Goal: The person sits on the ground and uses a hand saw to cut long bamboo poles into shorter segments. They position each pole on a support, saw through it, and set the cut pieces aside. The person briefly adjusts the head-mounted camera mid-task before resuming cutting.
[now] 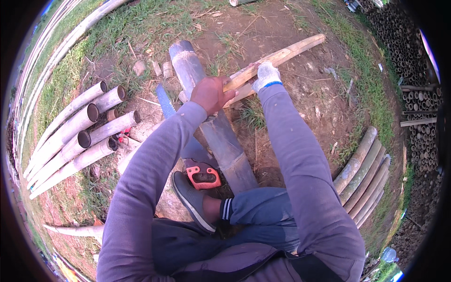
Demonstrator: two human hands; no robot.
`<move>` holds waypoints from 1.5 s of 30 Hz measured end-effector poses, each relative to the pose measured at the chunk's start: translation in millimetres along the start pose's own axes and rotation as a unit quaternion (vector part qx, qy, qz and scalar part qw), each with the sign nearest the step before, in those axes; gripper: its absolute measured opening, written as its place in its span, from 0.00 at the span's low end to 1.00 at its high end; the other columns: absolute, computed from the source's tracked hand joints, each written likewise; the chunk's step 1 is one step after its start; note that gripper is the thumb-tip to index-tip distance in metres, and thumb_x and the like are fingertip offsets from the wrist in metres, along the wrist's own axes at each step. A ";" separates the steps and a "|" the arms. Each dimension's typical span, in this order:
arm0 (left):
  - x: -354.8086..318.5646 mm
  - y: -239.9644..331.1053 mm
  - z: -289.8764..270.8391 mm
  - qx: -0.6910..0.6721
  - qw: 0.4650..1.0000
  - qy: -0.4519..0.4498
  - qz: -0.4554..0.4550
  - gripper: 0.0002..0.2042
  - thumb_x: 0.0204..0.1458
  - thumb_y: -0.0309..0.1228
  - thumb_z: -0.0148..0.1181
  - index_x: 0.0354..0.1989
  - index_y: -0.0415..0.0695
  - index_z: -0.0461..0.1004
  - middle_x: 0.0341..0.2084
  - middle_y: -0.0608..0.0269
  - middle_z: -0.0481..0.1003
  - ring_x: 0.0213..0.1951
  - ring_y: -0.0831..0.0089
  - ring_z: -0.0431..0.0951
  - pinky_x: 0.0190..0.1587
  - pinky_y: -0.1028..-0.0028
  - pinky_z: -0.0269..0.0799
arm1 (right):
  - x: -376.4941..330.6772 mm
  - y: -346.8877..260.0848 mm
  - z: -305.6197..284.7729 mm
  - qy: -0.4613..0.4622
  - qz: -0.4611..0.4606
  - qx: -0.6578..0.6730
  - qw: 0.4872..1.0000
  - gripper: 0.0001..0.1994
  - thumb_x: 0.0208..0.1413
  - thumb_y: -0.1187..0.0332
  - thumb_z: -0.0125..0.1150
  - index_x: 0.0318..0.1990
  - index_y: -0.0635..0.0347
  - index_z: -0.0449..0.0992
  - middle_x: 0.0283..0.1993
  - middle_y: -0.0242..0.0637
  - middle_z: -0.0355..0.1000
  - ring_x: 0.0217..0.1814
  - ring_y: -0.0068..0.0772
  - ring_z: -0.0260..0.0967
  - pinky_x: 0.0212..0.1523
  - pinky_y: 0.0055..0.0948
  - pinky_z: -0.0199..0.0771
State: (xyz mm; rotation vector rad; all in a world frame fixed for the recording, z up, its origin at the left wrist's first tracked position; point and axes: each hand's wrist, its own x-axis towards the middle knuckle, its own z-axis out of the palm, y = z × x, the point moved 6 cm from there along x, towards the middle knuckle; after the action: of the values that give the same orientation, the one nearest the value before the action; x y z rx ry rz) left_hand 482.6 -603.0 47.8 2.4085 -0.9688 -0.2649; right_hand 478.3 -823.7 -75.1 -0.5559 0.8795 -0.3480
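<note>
A pale split bamboo piece slants up to the right, its near end by my left hand. My bare left hand is closed around that end, above a thick grey bamboo pole lying on the ground. My right hand, in a white glove with a blue cuff, is closed at the middle of the split piece; its fingers are mostly hidden. A second pale strip shows below the first, between my hands. Left of the pole lies a handsaw with an orange and black handle, its bluish blade pointing away.
Several cut bamboo poles lie at the left, open ends toward me. More poles lie at the right. Stacked bamboo lines the far right edge. My shoe is beside the saw handle. Small offcuts lie beyond the blade.
</note>
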 end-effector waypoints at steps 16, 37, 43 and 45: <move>27.1 -34.5 13.9 0.091 0.977 -0.075 -0.176 0.22 0.52 0.46 0.73 0.51 0.46 0.86 0.50 0.47 0.84 0.54 0.49 0.83 0.58 0.57 0.79 | -332.3 173.6 -79.0 -0.553 -0.107 -0.793 0.232 0.14 0.55 0.66 0.68 0.48 0.57 0.86 0.50 0.46 0.84 0.56 0.49 0.82 0.52 0.51 0.81; 64.7 -7.6 9.4 0.259 0.927 -0.223 -0.152 0.20 0.50 0.37 0.73 0.50 0.42 0.86 0.50 0.48 0.85 0.54 0.49 0.85 0.55 0.54 0.82 | -317.4 215.0 -96.7 -0.456 -0.208 -0.812 0.299 0.13 0.47 0.63 0.71 0.41 0.53 0.86 0.42 0.43 0.85 0.46 0.46 0.85 0.45 0.50 0.78; 65.0 -10.1 13.9 0.253 0.928 -0.238 -0.134 0.23 0.51 0.45 0.76 0.50 0.41 0.86 0.51 0.47 0.84 0.55 0.49 0.85 0.56 0.55 0.82 | -369.4 153.9 -59.2 -0.515 -0.232 -0.752 0.339 0.12 0.53 0.63 0.67 0.43 0.56 0.83 0.41 0.42 0.84 0.45 0.45 0.84 0.44 0.49 0.77; 65.5 -12.6 13.4 0.257 0.929 -0.230 -0.134 0.24 0.51 0.46 0.76 0.50 0.41 0.86 0.51 0.47 0.84 0.55 0.49 0.84 0.55 0.55 0.82 | -385.4 126.7 -59.3 -0.522 -0.190 -0.772 0.310 0.11 0.53 0.63 0.65 0.43 0.55 0.83 0.40 0.42 0.84 0.44 0.46 0.84 0.44 0.49 0.77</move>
State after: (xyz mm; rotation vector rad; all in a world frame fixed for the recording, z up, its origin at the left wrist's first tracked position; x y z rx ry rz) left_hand 532.5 -645.8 30.6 3.0492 -0.9894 -0.7924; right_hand 209.0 -546.2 61.2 -2.4704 -0.6490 0.6729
